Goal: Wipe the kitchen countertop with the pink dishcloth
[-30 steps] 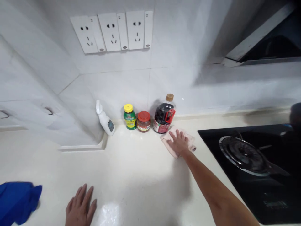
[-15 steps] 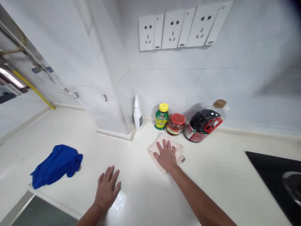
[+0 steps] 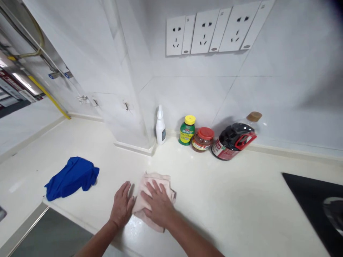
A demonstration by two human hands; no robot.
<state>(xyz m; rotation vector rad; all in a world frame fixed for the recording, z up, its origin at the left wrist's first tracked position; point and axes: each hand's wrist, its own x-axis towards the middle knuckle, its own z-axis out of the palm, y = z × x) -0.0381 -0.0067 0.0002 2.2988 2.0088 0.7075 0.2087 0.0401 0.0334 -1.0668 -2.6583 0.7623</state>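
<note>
A pale pink cloth (image 3: 155,182) lies spread on the white countertop (image 3: 230,200). My right hand (image 3: 160,207) presses flat on top of it, fingers spread, gripping none of its edges. At the cloth's left edge my left hand (image 3: 122,205) rests on the counter, fingers stretched out and holding nothing; whether it touches the cloth I cannot tell. A crumpled blue cloth (image 3: 71,178) lies farther left, near the counter's front corner.
Along the wall stand a white spray bottle (image 3: 160,128), a green yellow-capped jar (image 3: 187,132), a red-lidded jar (image 3: 203,139) and a large dark bottle with a red handle (image 3: 232,141). A black cooktop (image 3: 302,192) is at right. A wall corner (image 3: 134,146) juts out.
My right hand has slid the pink cloth left and toward me, away from the jars, up beside my left hand. The left hand has shifted only slightly. The view has moved a little.
</note>
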